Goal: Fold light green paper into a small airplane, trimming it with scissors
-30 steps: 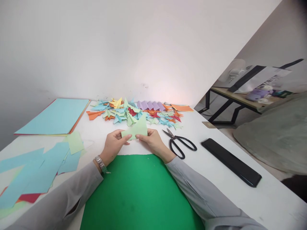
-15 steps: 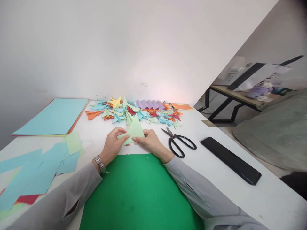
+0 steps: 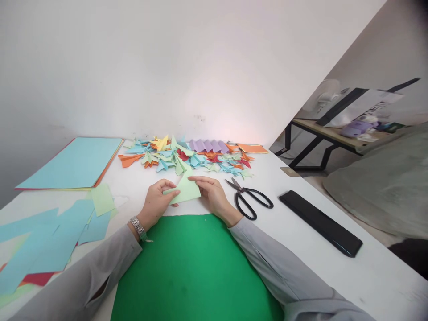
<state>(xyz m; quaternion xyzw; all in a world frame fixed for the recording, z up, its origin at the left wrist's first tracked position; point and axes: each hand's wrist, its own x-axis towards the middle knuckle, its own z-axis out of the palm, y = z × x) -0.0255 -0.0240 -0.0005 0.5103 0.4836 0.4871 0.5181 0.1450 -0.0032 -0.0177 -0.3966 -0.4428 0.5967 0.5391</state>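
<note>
Big smooth green sheet (image 3: 197,267) up front on the white worktop (image 3: 301,272), and just past it the left hand (image 3: 155,200) has its fingers clamped on a pale green piece of paper (image 3: 187,191); the right hand's (image 3: 214,196) fingers touch its right side, can't tell if they're pinching. Colourful folded-paper heap (image 3: 182,156) behind. Way off right, a white-and-black bag (image 3: 357,104), contents hidden, dark lettering too blurry to read.

Right of the scissors (image 3: 240,189) there's room up to the black bar (image 3: 321,223); the right hand (image 3: 213,195) blocks their left, folded papers (image 3: 195,159) the far side.
</note>
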